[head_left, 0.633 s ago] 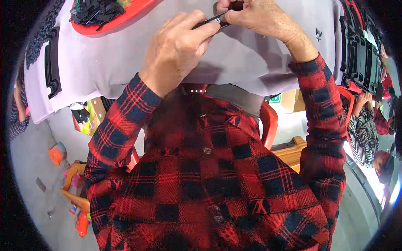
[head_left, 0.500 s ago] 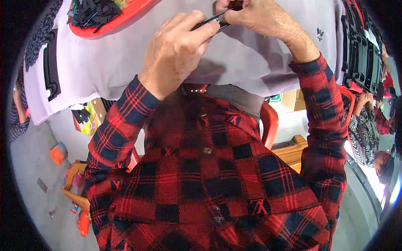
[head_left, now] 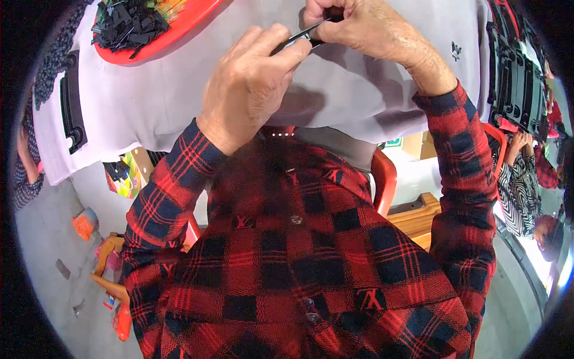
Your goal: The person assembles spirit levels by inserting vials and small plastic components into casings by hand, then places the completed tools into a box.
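Right of the red tray (head_left: pixel 186 30), left hand (head_left: pixel 244 87) and right hand (head_left: pixel 373 31) clamp their grip on a slim black piece (head_left: pixel 301 37), best held steady.

Can't see whole red tray (head_left: pixel 186 28), cut by top edge | can't make out black thing (head_left: pixel 282 46), partly hidden by fingers (head_left: pixel 293 55) | can't identify tiny dark bits (head_left: pixel 456 51)

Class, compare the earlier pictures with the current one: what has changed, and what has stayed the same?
The red tray of black pieces sits slightly lower and further left in the view, perhaps because the camera tilted. Nothing was visibly taken up or let go: the left hand keeps its grip on a thin black object, the right hand still pinching near its far end.
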